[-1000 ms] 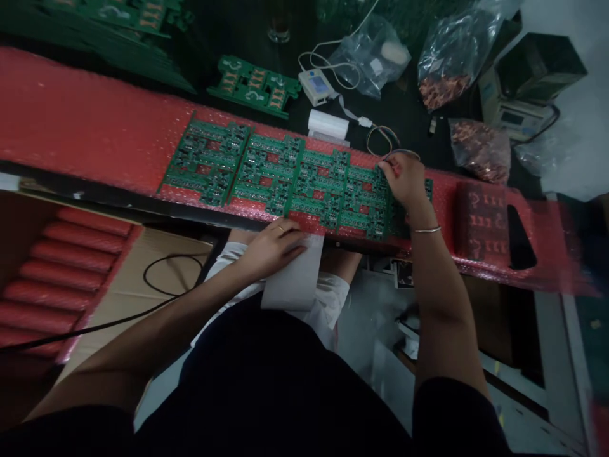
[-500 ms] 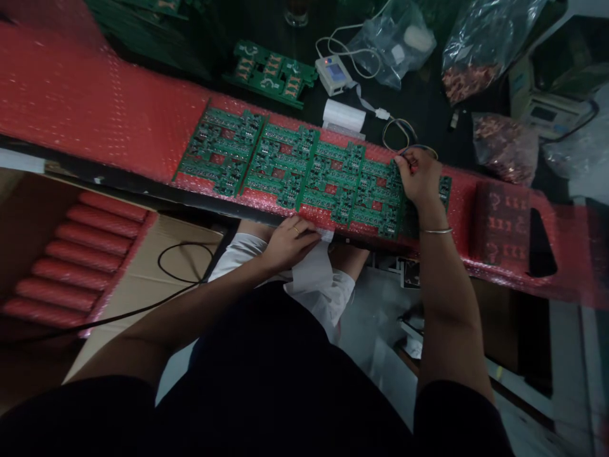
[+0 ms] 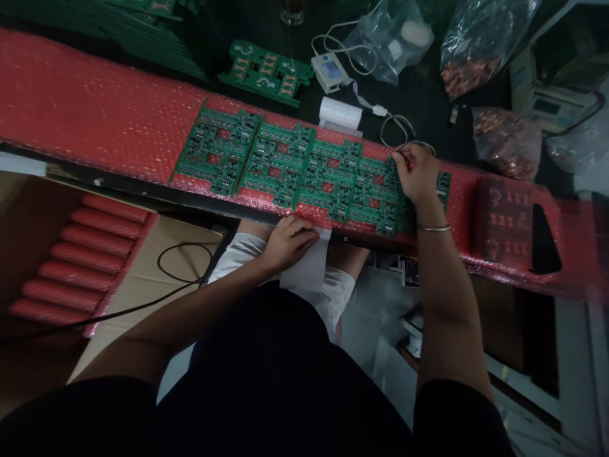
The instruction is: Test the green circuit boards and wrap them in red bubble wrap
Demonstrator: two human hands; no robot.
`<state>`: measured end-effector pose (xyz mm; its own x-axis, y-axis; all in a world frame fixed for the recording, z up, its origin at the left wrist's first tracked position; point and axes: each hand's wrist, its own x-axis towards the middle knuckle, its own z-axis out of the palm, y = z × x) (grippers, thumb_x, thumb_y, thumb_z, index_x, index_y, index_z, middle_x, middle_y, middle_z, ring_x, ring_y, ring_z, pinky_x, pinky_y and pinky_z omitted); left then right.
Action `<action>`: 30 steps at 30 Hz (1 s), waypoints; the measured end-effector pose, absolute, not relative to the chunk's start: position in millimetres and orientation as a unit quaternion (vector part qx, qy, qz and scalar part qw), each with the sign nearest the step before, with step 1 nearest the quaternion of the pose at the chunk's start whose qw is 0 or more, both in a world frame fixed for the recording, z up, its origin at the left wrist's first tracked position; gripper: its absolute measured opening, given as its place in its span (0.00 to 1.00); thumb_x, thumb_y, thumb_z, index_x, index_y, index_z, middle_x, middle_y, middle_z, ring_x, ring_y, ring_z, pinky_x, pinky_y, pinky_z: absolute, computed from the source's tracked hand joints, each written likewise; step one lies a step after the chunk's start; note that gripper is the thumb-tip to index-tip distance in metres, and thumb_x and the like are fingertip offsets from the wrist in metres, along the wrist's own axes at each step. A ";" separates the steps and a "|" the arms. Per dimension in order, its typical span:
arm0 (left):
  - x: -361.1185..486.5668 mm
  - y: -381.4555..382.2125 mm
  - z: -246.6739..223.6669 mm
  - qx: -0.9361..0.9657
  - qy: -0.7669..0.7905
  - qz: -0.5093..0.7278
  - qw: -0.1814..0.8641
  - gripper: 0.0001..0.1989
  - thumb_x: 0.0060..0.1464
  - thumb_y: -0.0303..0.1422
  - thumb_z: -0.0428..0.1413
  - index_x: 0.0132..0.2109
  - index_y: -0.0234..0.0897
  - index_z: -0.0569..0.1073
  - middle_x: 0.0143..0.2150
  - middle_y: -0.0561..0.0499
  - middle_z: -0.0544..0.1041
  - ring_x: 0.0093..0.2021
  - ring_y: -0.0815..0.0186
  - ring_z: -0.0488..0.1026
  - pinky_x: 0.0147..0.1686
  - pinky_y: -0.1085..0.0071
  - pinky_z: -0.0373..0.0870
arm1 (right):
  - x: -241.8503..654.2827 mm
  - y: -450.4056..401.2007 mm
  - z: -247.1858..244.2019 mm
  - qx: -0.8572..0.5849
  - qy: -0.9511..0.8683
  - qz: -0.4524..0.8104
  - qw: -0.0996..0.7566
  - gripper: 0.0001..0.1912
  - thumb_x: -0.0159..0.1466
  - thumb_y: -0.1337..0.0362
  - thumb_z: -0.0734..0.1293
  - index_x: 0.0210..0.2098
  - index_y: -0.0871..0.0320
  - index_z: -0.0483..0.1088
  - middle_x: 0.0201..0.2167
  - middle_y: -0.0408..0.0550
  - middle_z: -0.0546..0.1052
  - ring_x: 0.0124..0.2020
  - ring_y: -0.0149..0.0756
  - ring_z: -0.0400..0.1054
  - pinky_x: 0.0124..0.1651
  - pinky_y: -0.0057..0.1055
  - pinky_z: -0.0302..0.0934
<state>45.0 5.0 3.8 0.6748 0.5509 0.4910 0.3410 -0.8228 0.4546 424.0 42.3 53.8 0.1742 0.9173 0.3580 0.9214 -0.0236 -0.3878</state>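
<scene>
Several green circuit boards (image 3: 276, 165) lie in a row on red bubble wrap (image 3: 118, 101) along the table's front edge. My right hand (image 3: 419, 174) is over the boards at the right end, its fingers pinched around the end of a thin cable (image 3: 397, 129), whose tip is hidden by the fingers. The cable runs back to a small white device with a screen (image 3: 330, 71). My left hand (image 3: 290, 244) rests at the table's edge below the boards, fingers bent together on a strip of white paper (image 3: 307, 263) that hangs over my lap.
Behind the row lie more green boards (image 3: 266, 71), a white paper roll (image 3: 340, 114) and plastic bags of copper-coloured parts (image 3: 507, 139). Wrapped boards (image 3: 504, 219) sit at the right. A box with red bubble-wrap rolls (image 3: 90, 254) stands at the lower left.
The white paper strip at my left hand hangs flatter and a little further left. Both hands keep nearly the same places. The device's red light no longer shows.
</scene>
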 end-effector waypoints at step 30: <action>266.9 119.0 70.0 0.923 0.270 0.159 0.223 0.08 0.58 0.26 0.58 0.36 0.29 0.82 0.45 0.38 0.77 0.55 0.47 0.72 0.58 0.46 0.68 | 423.8 47.2 44.0 -0.680 -0.569 0.035 0.460 0.20 0.71 0.44 0.62 0.38 0.53 0.74 0.36 0.48 0.81 0.39 0.40 0.76 0.45 0.39 0.71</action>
<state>266.9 119.0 70.0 0.8035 0.5699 0.1721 0.4280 -0.7540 0.4983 423.8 47.2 44.0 0.3490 0.8071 0.4763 0.7423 0.0721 -0.6662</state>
